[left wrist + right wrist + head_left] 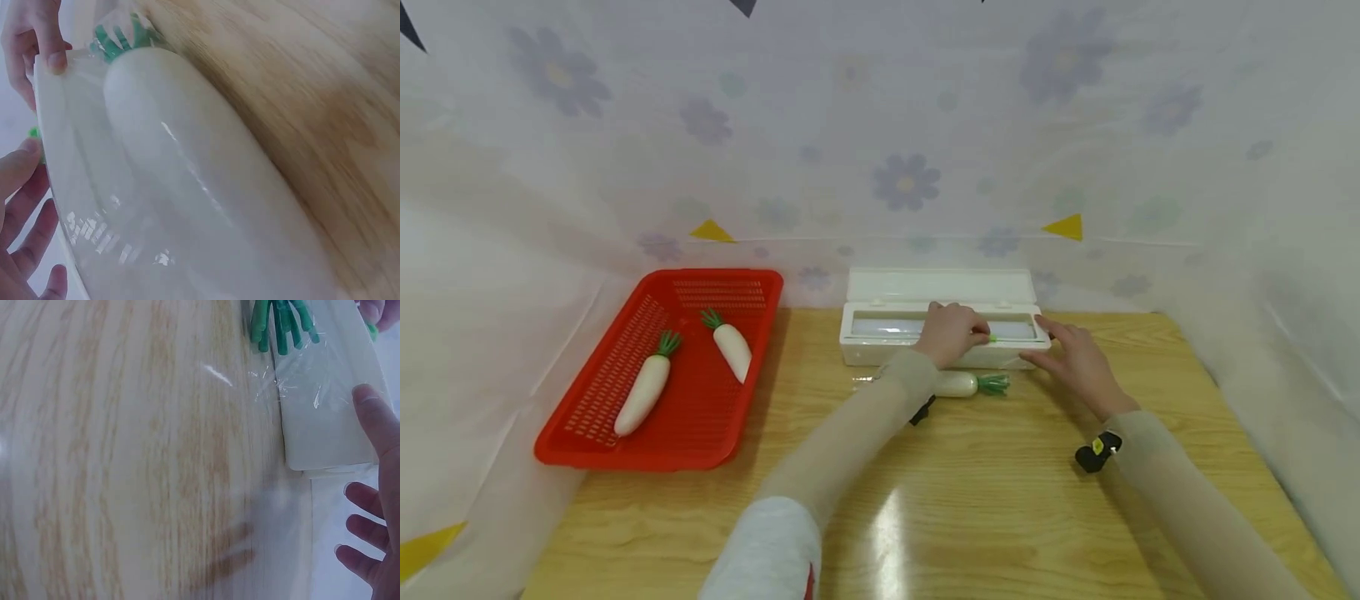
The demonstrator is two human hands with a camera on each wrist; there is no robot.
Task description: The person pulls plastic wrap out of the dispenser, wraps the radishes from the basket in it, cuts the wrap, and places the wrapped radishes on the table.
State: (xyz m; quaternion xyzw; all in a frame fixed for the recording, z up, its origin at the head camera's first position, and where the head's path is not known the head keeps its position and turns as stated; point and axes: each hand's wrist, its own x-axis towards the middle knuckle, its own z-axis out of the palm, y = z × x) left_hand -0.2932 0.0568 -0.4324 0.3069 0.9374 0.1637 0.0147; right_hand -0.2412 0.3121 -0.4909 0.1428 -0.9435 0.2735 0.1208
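A long white cling film dispenser [880,354] stands at the back of the table with its lid [940,286] raised, a film roll inside. My left hand [951,333] reaches over it and pinches the small green slide cutter [993,338] on its front edge. My right hand [1075,367] grips the dispenser's right end, thumb on the front face, other fingers spread past the end. Clear film drapes down the front over a white radish [169,137] with green leaves [284,325], lying just before the dispenser. My left forearm hides part of this radish in the head view.
To the left sits a red plastic basket [700,454] holding two more white radishes, one long radish [643,396] and one nearer its right wall [758,346]. A flower-patterned cloth [820,125] hangs behind the wooden table [985,517] and along its sides.
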